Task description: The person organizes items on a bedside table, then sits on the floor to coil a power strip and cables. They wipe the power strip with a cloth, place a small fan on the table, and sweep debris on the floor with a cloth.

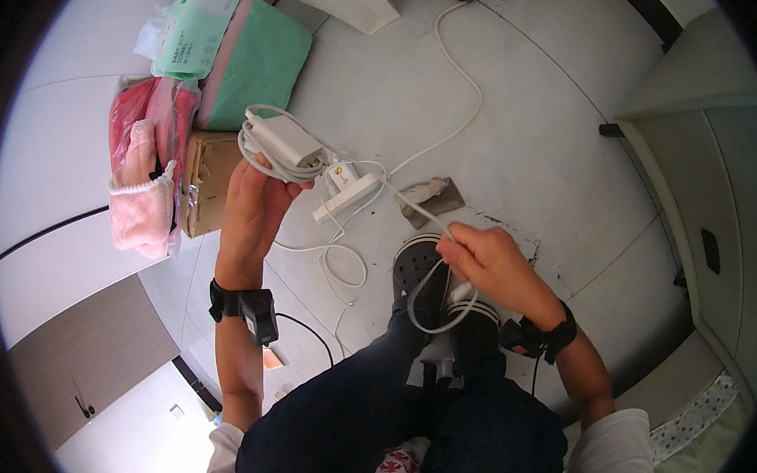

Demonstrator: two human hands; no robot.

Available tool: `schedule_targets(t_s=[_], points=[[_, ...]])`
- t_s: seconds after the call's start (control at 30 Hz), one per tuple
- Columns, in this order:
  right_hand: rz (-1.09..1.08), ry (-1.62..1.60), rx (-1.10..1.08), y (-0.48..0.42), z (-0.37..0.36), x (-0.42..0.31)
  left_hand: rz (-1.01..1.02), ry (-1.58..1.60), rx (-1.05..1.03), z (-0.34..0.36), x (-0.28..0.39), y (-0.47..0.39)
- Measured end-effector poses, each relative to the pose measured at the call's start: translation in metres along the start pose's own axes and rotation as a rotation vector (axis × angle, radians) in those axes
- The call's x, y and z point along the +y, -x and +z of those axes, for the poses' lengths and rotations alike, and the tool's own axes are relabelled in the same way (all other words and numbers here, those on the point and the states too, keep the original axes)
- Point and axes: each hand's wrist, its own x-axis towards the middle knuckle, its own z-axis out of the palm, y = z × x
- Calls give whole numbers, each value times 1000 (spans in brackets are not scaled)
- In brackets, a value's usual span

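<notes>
My left hand (255, 207) holds up a white power adapter (287, 140) with its pale cable wound in several turns around the body. The adapter's metal prongs face right. From it the cable runs over to my right hand (496, 262), which pinches it between thumb and fingers. Below that hand hangs a cable loop (415, 309), and a white connector end (460, 292) shows beside it. On the floor, beyond and between both hands, lies a white power strip (348, 199) with a plug (342, 173) at it. Thin white cable coils (346, 247) lie near the strip.
At left, a cardboard box (211, 179) supports a green and pink fabric item (265, 63), beside a towel pack (200, 31) and pink plush items (141, 214). A white bag (349, 0) stands farther off. Greyish scrap (441, 201) lies before my shoes (415, 264). Furniture (689, 188) flanks the right.
</notes>
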Motion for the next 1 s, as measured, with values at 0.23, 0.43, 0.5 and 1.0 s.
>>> schedule_targets(t_s=[0.23, 0.43, 0.5, 1.0], points=[[-248, 402, 78, 23, 17, -29, -23, -196, 201, 12, -24, -13], [-467, 506, 197, 23, 4, -46, -160, -277, 202, 23, -35, -11], [-538, 534, 301, 18, -4, -50, -151, -500, 166, 31, -35, -11], [-350, 37, -112, -64, -53, -14, -303, -604, -775, 69, -1, 7]])
